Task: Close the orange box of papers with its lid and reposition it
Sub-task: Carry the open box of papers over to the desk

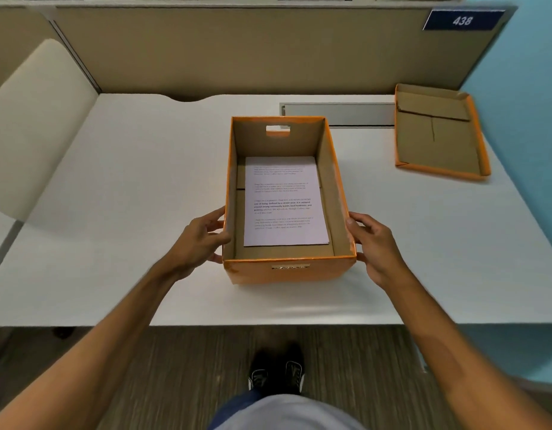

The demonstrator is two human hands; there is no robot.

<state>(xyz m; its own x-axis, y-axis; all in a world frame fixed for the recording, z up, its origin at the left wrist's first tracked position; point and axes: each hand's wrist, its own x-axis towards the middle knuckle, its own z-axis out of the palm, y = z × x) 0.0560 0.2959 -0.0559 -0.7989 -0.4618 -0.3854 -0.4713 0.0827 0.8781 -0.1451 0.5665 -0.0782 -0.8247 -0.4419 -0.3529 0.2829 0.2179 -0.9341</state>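
Nearest the camera: a grey shirt hem and dark lace-up shoes (276, 372) on a striped brown carpet floor (181, 367). Two bare forearms reach forward over the near edge of the white rectangular desk (113, 212).

Left hand (200, 240) presses flat against the left outer wall of the open orange cardboard box (288, 270), near its front corner, thumb at the rim, fingers spread along the side. Right hand (375, 246) mirrors it on the right outer wall, thumb at the rim, fingers wrapped down the side — the box is clamped between the two palms. Whether the box is lifted or resting on the desk, cannot tell.

The box sits mid-desk, close to the front edge, long axis pointing away from the person, brown inside, a handle cut-out in the far wall. Inside, flat on the bottom, a white printed sheet stack (284, 201) lies slightly toward the right wall.

Farther back and to the right, well apart from the box, the orange cardboard lid (439, 135) lies upside down on the desk, brown inner face up. Between box and lid at the back — a grey cable slot cover (338, 111). Behind everything a beige partition panel (237, 51) with a blue "438" number plate (462, 20)
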